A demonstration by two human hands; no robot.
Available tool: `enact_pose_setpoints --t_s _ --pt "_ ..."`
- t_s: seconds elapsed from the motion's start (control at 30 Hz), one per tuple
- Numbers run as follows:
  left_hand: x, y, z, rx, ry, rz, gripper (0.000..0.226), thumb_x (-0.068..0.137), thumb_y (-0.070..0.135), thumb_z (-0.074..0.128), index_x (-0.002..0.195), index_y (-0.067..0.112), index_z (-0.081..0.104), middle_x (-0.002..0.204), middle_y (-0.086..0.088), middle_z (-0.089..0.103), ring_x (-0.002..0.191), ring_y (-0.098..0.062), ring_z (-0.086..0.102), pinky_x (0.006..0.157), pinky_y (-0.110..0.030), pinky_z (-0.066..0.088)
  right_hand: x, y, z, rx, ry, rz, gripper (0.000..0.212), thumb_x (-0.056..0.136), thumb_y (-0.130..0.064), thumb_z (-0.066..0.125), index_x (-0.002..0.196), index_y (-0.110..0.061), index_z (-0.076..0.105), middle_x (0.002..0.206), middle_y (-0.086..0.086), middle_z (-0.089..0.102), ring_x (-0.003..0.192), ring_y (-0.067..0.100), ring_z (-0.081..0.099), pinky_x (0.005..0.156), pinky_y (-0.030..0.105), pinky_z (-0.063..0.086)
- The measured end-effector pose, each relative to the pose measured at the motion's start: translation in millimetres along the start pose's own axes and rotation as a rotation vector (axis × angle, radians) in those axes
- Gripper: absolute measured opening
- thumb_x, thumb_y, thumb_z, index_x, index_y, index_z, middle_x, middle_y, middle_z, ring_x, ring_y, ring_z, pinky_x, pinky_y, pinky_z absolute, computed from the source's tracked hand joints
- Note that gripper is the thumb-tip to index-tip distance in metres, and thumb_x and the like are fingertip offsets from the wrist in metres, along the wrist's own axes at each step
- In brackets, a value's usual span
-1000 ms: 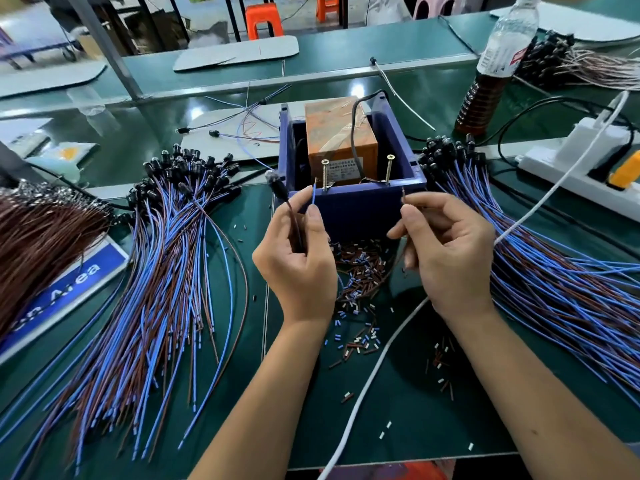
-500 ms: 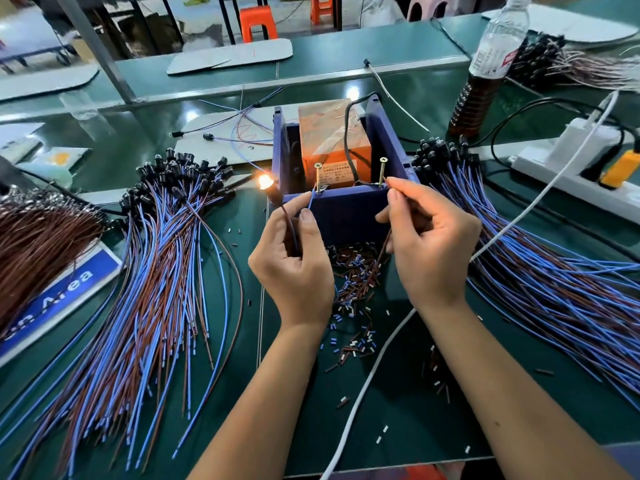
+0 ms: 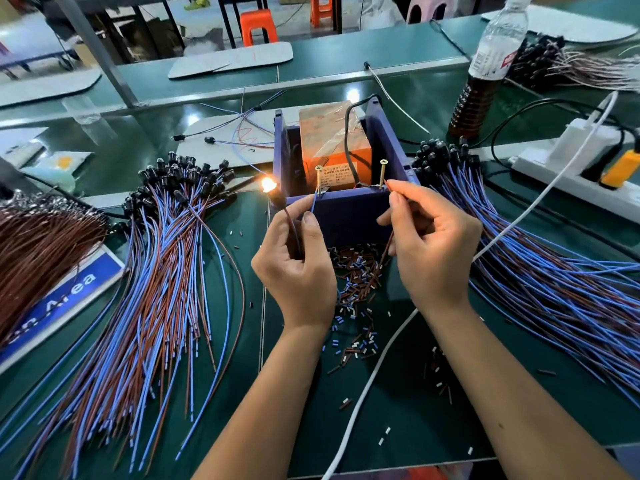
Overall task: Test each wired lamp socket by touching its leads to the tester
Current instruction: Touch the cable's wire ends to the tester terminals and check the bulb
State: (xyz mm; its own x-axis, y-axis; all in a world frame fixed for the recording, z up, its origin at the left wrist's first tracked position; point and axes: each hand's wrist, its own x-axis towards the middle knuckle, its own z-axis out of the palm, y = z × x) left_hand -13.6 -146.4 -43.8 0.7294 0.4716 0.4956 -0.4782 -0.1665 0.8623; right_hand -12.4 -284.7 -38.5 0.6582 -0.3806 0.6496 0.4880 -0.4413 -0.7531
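The tester is a blue open box [image 3: 349, 213] holding an orange transformer block [image 3: 332, 140], with two brass screws, the left screw [image 3: 318, 180] and the right screw [image 3: 382, 173], standing on its front wall. My left hand [image 3: 294, 268] pinches the blue lead against the left screw and also holds the socket's wires. My right hand [image 3: 429, 251] pinches the brown lead at the right screw. The lamp socket [image 3: 272, 190] sticks up left of the box and its bulb glows orange.
A heap of wired sockets [image 3: 166, 265] fans out on the left and another heap [image 3: 540, 258] on the right. Cut insulation bits [image 3: 356, 289] litter the green bench. A bottle [image 3: 485, 71], a white power strip [image 3: 581, 168], a white cable [image 3: 374, 386] and brown wires [image 3: 38, 251] lie around.
One second ago the bulb was dark and the leads were off the screws. Both hands moved up to the screws, and the bulb has been lit since half a second ago.
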Motion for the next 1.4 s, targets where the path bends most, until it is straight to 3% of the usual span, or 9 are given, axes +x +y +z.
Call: enact_pose_setpoints --t_s 0.37,0.5,0.63,0.8,0.9,1.0,1.13,1.27,1.4 --pt "-13 28 14 0.047 0.035 0.12 0.017 0.098 0.007 0.059 0.102 0.016 0.073 0.068 0.017 0.057 0.056 -0.006 0.048 0.054 -0.025 0.041 2 -11 -23 0.072 0.064 0.122 0.018 0.104 -0.016 0.062 0.116 -0.009 0.073 0.075 -0.004 0.074 0.052 0.017 0.065 0.052 0.027 0.051" --pt "-25 63 61 0.03 -0.321 -0.061 0.014 0.095 0.014 0.063 0.088 0.02 0.074 0.061 0.013 0.06 0.054 -0.004 0.05 0.054 -0.024 0.042 8 -14 -55 0.057 0.178 0.161 0.014 0.101 -0.019 0.063 0.114 -0.015 0.07 0.068 -0.001 0.07 0.055 0.016 0.065 0.056 0.03 0.051" --pt "-45 87 121 0.049 -0.916 -0.42 0.021 0.091 0.01 0.065 0.072 0.014 0.071 0.067 -0.006 0.067 0.065 -0.019 0.058 0.063 -0.034 0.05 13 -11 -106 0.043 0.366 0.21 0.012 0.097 -0.011 0.061 0.102 -0.017 0.071 0.069 -0.001 0.064 0.06 0.012 0.057 0.06 0.029 0.046" --pt "-78 100 185 0.041 -1.306 -0.902 0.019 0.093 0.003 0.056 0.074 0.006 0.058 0.051 -0.003 0.046 0.032 -0.012 0.034 0.039 -0.011 0.026 18 -1 -163 0.005 0.632 0.31 0.013 0.092 -0.009 0.058 0.1 -0.019 0.063 0.06 -0.006 0.059 0.054 0.015 0.052 0.057 0.032 0.045" --pt "-82 94 209 0.028 -1.201 -1.029 0.014 0.096 -0.001 0.05 0.084 0.005 0.054 0.064 -0.007 0.039 0.033 -0.011 0.026 0.038 -0.012 0.021 20 8 -187 -0.147 0.637 0.424 0.012 0.092 -0.012 0.058 0.101 -0.016 0.065 0.065 0.0 0.065 0.057 0.013 0.059 0.061 0.037 0.052" --pt "-69 80 221 0.041 -0.951 -1.038 0.008 0.098 0.003 0.051 0.091 0.007 0.053 0.071 -0.006 0.045 0.044 -0.014 0.036 0.045 -0.018 0.029 22 16 -206 -0.458 0.575 0.489 0.025 0.09 -0.02 0.06 0.108 -0.014 0.077 0.101 0.013 0.071 0.093 0.026 0.067 0.092 0.041 0.055" --pt "-50 65 217 -0.138 -0.53 -1.037 0.015 0.098 -0.005 0.046 0.092 0.003 0.056 0.057 -0.004 0.057 0.041 -0.011 0.049 0.041 -0.017 0.038 29 10 -200 -0.96 0.219 0.403 0.04 0.093 -0.041 0.068 0.125 -0.018 0.074 0.145 0.018 0.049 0.131 0.045 0.04 0.101 0.047 0.036" --pt "-39 68 220 -0.409 -0.319 -1.171 0.026 0.099 -0.01 0.046 0.076 0.001 0.053 0.045 -0.005 0.055 0.03 -0.008 0.049 0.035 -0.014 0.041 32 7 -163 -1.015 -0.245 0.269 0.044 0.101 -0.059 0.05 0.113 -0.028 0.079 0.153 0.005 0.048 0.136 0.034 0.032 0.103 0.049 0.028" --pt "-26 63 219 -0.479 -0.287 -1.208 0.03 0.099 -0.012 0.046 0.071 -0.003 0.052 0.045 -0.009 0.056 0.028 -0.01 0.049 0.037 -0.016 0.046 35 10 -148 -0.961 -0.382 0.249 0.047 0.103 -0.057 0.046 0.097 -0.027 0.081 0.141 0.002 0.057 0.132 0.03 0.034 0.098 0.046 0.026"
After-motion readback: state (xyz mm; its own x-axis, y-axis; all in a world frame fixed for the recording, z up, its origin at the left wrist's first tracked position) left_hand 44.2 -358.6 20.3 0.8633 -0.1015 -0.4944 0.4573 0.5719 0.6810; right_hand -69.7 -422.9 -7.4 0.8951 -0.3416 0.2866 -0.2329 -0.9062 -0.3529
